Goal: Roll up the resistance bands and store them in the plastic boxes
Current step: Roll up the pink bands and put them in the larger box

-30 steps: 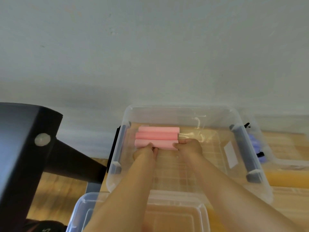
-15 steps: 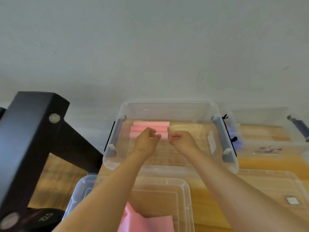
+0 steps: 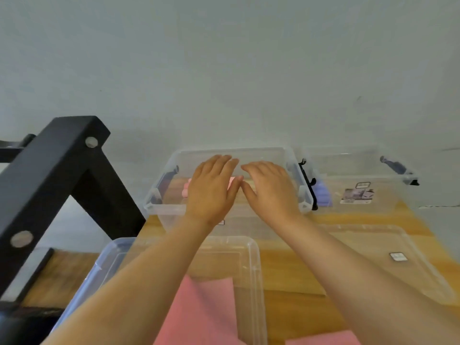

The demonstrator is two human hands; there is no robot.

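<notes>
Pink rolls (image 3: 185,192) in clear box (image 3: 169,217) mostly hidden behind flat hands (image 3: 211,190) (image 3: 271,192)

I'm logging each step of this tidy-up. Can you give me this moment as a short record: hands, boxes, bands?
left hand: fingers straight, holds nothing, above the far box
right hand: the same, beside the left
far box: clear, lid off
rolled bands: pink, inside the far box, mostly hidden by the left hand
near box: clear, open
flat pink band: unrolled, in the near box
right box: clear, purple item inside
table: wooden
</notes>
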